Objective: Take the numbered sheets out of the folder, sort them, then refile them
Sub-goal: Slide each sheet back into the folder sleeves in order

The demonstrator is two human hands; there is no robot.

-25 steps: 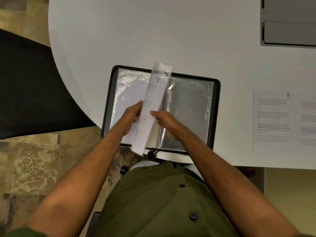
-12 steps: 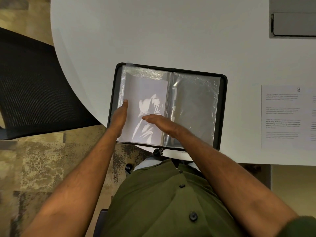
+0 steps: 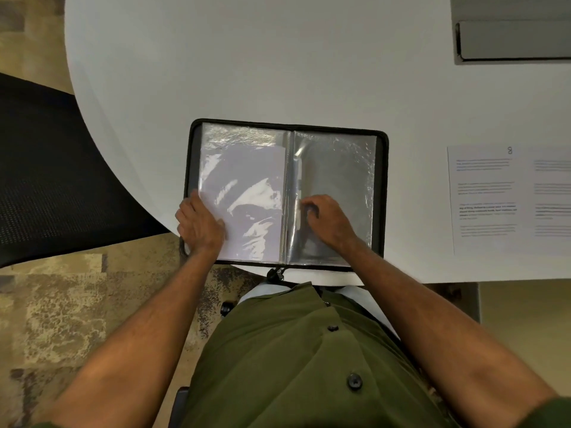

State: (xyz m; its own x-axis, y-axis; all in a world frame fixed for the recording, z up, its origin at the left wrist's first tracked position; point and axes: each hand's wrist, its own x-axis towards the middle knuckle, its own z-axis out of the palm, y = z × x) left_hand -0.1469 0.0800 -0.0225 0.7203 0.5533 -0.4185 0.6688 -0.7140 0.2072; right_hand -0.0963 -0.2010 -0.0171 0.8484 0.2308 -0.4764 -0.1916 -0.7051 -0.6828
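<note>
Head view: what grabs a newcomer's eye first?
The open black folder of shiny plastic sleeves, at the near edge of the white table. The left hand rests on its left page; the right hand, fingers curled, works at the sleeve beside the spine. To the right on the table lies a printed sheet numbered 8.

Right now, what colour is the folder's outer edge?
Black, on the folder, clearest in the head view.

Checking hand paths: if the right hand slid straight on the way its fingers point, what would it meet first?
The right hand points left, fingers curled at the folder spine. It would probably meet the left sleeve's white sheet first.
</note>
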